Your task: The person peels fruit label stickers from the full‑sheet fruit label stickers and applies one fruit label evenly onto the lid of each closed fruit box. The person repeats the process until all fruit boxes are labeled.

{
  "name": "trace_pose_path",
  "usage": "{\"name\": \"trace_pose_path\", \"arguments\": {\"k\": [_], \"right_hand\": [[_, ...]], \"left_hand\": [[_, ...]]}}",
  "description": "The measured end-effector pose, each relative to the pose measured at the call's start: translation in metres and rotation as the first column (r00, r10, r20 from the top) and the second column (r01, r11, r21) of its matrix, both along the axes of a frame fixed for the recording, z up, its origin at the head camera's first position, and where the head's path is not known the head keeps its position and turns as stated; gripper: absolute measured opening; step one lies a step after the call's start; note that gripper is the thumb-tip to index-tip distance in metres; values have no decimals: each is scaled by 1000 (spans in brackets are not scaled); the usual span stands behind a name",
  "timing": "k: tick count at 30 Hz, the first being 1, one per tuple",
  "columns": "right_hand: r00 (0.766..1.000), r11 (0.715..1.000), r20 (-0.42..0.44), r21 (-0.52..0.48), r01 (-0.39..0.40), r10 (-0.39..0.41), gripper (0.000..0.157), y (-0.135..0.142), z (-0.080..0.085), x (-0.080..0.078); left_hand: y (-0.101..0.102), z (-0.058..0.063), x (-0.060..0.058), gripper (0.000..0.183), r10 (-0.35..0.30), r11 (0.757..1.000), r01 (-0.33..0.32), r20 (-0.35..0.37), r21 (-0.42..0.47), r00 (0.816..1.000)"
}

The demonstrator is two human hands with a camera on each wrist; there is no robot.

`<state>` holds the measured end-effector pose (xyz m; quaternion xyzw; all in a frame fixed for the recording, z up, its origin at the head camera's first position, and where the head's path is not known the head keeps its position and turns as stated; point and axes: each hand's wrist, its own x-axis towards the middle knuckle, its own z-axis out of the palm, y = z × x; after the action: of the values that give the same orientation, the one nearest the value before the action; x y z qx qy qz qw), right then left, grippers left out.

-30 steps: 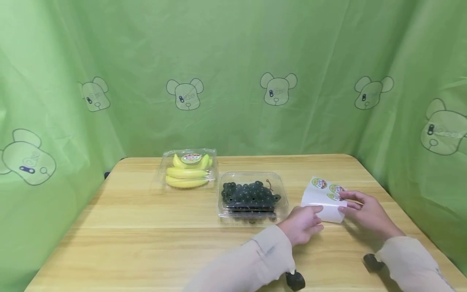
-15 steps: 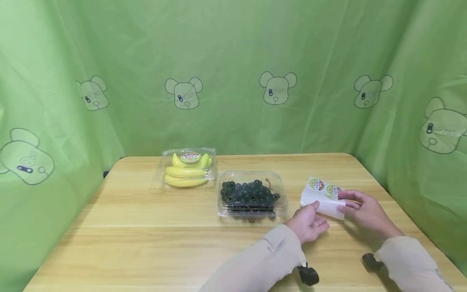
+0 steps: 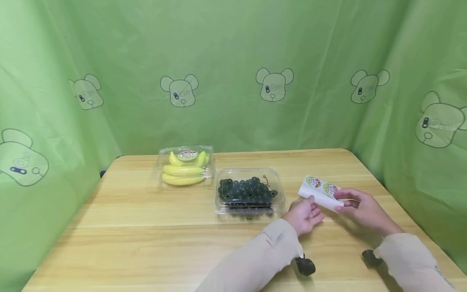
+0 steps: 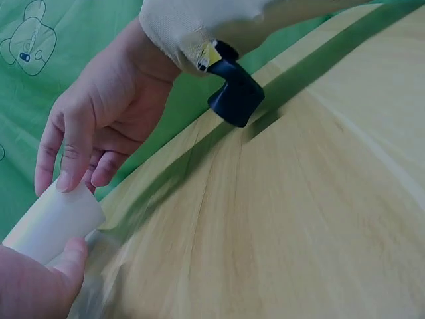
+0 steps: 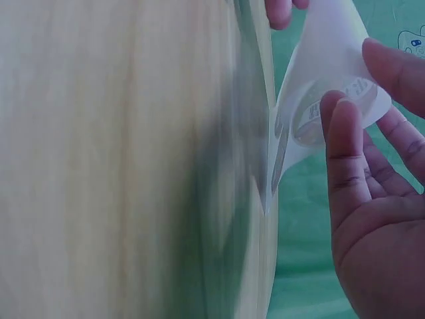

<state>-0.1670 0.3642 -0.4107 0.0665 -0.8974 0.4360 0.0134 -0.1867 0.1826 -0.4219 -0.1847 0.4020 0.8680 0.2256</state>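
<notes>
A white sheet of round fruit stickers (image 3: 316,194) is bent into a curl above the right side of the table. My right hand (image 3: 366,213) pinches its right end, fingers on top and thumb at the near edge. At the near left edge, the thumb of my left hand (image 3: 302,215) lies on the sheet while the other fingers curl below. The left wrist view shows the rolled white sticker sheet (image 4: 56,222) between both hands. Through the backing, a label (image 5: 315,109) shows in the right wrist view. Left of my left hand sits a clear clamshell box (image 3: 219,205) of dark grapes (image 3: 246,190).
Farther back on the left is another clear clamshell box (image 3: 158,168) with bananas (image 3: 183,178) and a round label (image 3: 187,155) on its lid. Both boxes rest on the wooden table (image 3: 146,243). Green curtains (image 3: 226,48) surround it at the back and sides.
The sticker sheet has curled more, its near side folding under. My left hand first shifted right along the edge, thumb onto the sheet, then slightly up. My right hand keeps its pinch.
</notes>
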Motion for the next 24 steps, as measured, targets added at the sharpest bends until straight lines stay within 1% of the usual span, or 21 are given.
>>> {"name": "trace_pose_path", "arguments": {"k": [3, 6, 9, 12, 15, 20, 24], "right_hand": [[1000, 1000, -5, 20, -11, 11, 54, -1, 0, 1], [1000, 999, -5, 43, -28, 28, 54, -4, 1, 2], [999, 996, -11, 73, -50, 51, 51, -7, 1, 4], [997, 991, -24, 115, -64, 67, 43, -9, 1, 5], [997, 986, -52, 160, -40, 49, 34, -10, 1, 5], [994, 966, -105, 258, 14, 13, 26, -11, 1, 4], [994, 956, -109, 294, 12, 21, 23, -12, 1, 4]], "left_hand": [[0, 2, -1, 42, -5, 1000, 5, -21, -1, 1000], [-1, 2, -1, 34, -8, 1000, 9, -34, 8, 999], [-2, 2, -1, 27, -16, 999, 18, -31, 47, 999], [-3, 1, -2, 26, -35, 995, 37, -28, 98, 999], [-4, 0, -2, 28, -47, 991, 50, -28, 126, 999], [-4, -2, -3, 30, -77, 987, 80, -25, 142, 997], [-4, -3, -3, 32, -89, 981, 92, -25, 172, 996]]}}
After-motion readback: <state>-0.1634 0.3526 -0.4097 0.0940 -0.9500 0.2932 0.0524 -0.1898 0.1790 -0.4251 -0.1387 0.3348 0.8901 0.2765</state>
